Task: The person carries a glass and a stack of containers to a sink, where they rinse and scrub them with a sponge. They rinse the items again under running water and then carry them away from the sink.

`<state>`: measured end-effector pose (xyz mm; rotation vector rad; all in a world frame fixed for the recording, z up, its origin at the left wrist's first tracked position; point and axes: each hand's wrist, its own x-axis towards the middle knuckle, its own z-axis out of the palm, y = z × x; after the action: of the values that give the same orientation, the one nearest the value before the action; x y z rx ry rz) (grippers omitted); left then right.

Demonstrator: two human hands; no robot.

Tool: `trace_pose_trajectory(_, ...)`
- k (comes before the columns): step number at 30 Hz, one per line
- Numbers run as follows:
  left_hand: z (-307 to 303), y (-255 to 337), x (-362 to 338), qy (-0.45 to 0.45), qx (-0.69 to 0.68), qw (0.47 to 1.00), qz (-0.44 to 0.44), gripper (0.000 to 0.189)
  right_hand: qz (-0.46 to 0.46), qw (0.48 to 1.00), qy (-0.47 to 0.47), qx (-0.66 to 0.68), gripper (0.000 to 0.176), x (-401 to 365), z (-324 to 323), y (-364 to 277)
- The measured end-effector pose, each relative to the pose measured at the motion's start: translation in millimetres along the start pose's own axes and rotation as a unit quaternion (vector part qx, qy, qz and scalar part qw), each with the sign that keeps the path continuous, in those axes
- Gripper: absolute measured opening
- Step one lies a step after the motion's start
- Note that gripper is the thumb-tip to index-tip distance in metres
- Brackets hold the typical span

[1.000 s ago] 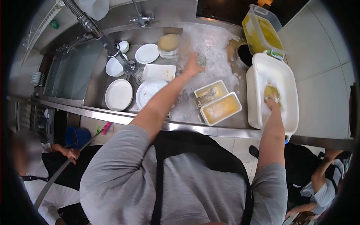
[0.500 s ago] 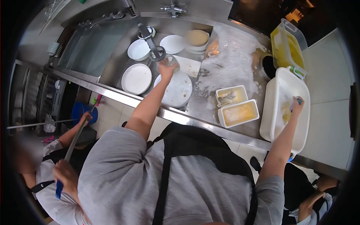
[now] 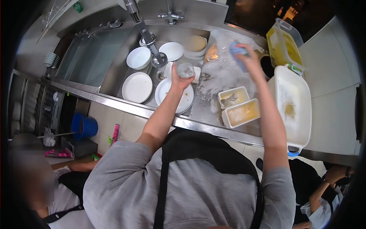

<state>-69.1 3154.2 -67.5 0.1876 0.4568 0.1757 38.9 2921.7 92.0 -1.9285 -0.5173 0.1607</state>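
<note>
Since half a second ago, the right hand (image 3: 250, 61) has risen out of the white tub (image 3: 305, 99) and now hangs above the soapy counter (image 3: 223, 78), while the left hand (image 3: 176, 81) has lifted its glass (image 3: 185, 70) a little away from the spray faucet (image 3: 148, 36). Seen from the head camera, looking down past a grey shirt and dark apron, the left grip is wrapped around the base of the glass, which is held up over the sink (image 3: 114, 72) just above a large white plate (image 3: 167, 95). The right grip is closed on a blue cloth (image 3: 237, 49), raised near the glass but apart from it. More white dishes sit in the sink: a plate (image 3: 137, 87), a bowl (image 3: 138, 58) and a stack of plates (image 3: 195, 46) at the back. On the counter between the sink and the tub lie two rectangular trays side by side, one holding cutlery (image 3: 233, 96), the other yellowish liquid (image 3: 243, 113). A yellow lidded bin (image 3: 284, 44) stands behind the tub. A blue bucket (image 3: 84, 126) sits on the floor to the left, and other people are partly visible at both lower corners.
</note>
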Motion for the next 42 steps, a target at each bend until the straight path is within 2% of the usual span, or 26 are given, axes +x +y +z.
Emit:
trace_pose_trajectory(1, 11.3, -3.9, -7.6, 0.003, 0.006, 1.000, -0.021, 0.053, -0.062, 0.997, -0.026, -0.045, 0.026, 5.7, 26.4, 12.8)
trace_pose_trajectory(2, 22.8, -8.5, -15.5, -0.050, 0.047, 0.997, -0.026, 0.058, -0.146, 0.988, -0.055, -0.019, 0.026, 4.5, 51.5, 19.6)
trace_pose_trajectory(4, 41.5, -19.6, -28.9, -0.045, 0.060, 0.996, -0.045, 0.060, -0.278, 0.949, -0.084, -0.122, 0.028, -9.8, 89.7, 10.3)
trace_pose_trajectory(5, 47.0, -23.0, -30.1, -0.036, 0.072, 0.995, -0.060, 0.063, -0.278, 0.949, -0.082, -0.125, 0.028, -20.2, 101.5, -2.2)
trace_pose_trajectory(6, 22.1, -27.1, -2.9, -0.158, 0.054, 0.983, -0.069, 0.063, -0.348, 0.903, -0.101, -0.230, 0.030, -31.7, 110.4, -18.0)
trace_pose_trajectory(7, 18.8, -27.1, 4.3, -0.161, 0.055, 0.983, -0.069, 0.063, -0.411, 0.841, -0.116, -0.331, 0.031, -35.1, 114.2, -26.8)
trace_pose_trajectory(8, 15.9, -27.0, 7.8, -0.122, 0.079, 0.985, -0.090, 0.059, -0.413, 0.841, -0.117, -0.331, 0.031, -24.8, 118.2, -16.7)
trace_pose_trajectory(10, 40.5, -28.2, -9.8, -0.047, 0.085, 0.986, -0.135, 0.050, -0.294, 0.935, -0.073, -0.183, 0.033, 9.7, 127.6, 13.0)
trace_pose_trajectory(11, 41.9, -27.4, -10.9, -0.048, 0.086, 0.986, -0.132, 0.050, -0.296, 0.935, -0.073, -0.182, 0.033, 16.6, 127.6, 12.6)
trace_pose_trajectory(13, 48.3, -26.2, -15.5, -0.091, 0.125, 0.975, -0.158, 0.046, -0.050, 0.985, -0.137, -0.090, 0.035, 28.2, 125.4, 13.6)
trace_pose_trajectory(15, 56.9, -28.8, -20.9, -0.107, 0.128, 0.973, -0.160, 0.039, -0.073, 0.986, -0.122, -0.083, 0.034, 47.4, 131.6, 35.7)
trace_pose_trajectory(17, 59.0, -31.6, -23.6, -0.110, 0.106, 0.977, -0.152, 0.034, -0.012, 0.994, -0.011, -0.110, 0.036, 57.3, 133.2, 46.7)
trace_pose_trajectory(18, 62.3, -35.2, -29.5, -0.109, 0.106, 0.977, -0.152, 0.034, -0.012, 0.994, -0.011, -0.110, 0.036, 58.0, 129.1, 41.9)
trace_pose_trajectory(20, 69.5, -40.7, -40.6, -0.092, 0.049, 0.991, -0.077, 0.032, 0.092, 0.990, 0.052, -0.094, 0.042, 61.3, 121.1, 31.7)
trace_pose_trajectory(21, 68.5, -39.7, -39.6, -0.091, 0.050, 0.992, -0.077, 0.032, 0.092, 0.990, 0.051, -0.093, 0.042, 57.7, 120.7, 28.2)
trace_pose_trajectory(23, 64.4, -38.5, -34.9, -0.044, 0.023, 0.996, -0.077, 0.031, -0.020, 0.994, -0.003, -0.109, 0.048, 42.8, 119.0, 24.6)
trace_pose_trajectory(24, 58.5, -36.7, -29.0, -0.043, 0.021, 0.996, -0.076, 0.031, -0.019, 0.994, -0.005, -0.110, 0.048, 37.1, 114.9, 19.1)
trace_pose_trajectory(26, 45.3, -31.6, -17.7, -0.103, 0.082, 0.987, -0.088, 0.032, -0.081, 0.976, -0.021, -0.199, 0.048, 28.4, 107.9, 10.1)
trace_pose_trajectory(29, 55.8, -40.8, -22.3, -0.103, 0.110, 0.988, -0.042, 0.034, -0.119, 0.961, 0.032, -0.246, 0.047, 27.7, 113.4, 15.3)
trace_pose_trajectory(30, 58.4, -45.2, -23.1, -0.103, 0.109, 0.988, -0.043, 0.034, -0.118, 0.961, 0.032, -0.247, 0.047, 23.2, 112.4, 11.0)
trace_pose_trajectory(32, 62.5, -48.7, -25.6, -0.072, 0.114, 0.991, -0.015, 0.033, -0.014, 0.978, 0.087, -0.188, 0.045, 14.4, 111.5, 0.8)
trace_pose_trajectory(36, 47.6, -38.4, -12.9, -0.090, 0.134, 0.987, -0.008, 0.035, -0.065, 0.980, 0.059, -0.178, 0.046, 10.8, 106.6, 30.6)
trace_pose_trajectory(38, 40.9, -21.1, -2.4, -0.084, 0.164, 0.982, -0.052, 0.037, -0.250, 0.932, 0.002, -0.264, 0.048, 0.9, 99.0, 46.0)
trace_pose_trajectory(39, 47.3, -19.8, -8.2, -0.084, 0.160, 0.982, -0.052, 0.037, -0.250, 0.931, -0.001, -0.266, 0.048, -4.2, 95.0, 47.8)
trace_pose_trajectory(41, 70.2, -14.8, -25.0, -0.023, 0.271, 0.962, 0.005, 0.037, -0.275, 0.902, -0.071, -0.326, 0.052, -13.3, 89.4, 48.1)
trace_pose_trajectory(42, 68.7, -12.6, -20.5, -0.024, 0.271, 0.962, 0.004, 0.037, -0.275, 0.901, -0.071, -0.327, 0.052, -16.1, 89.6, 46.2)
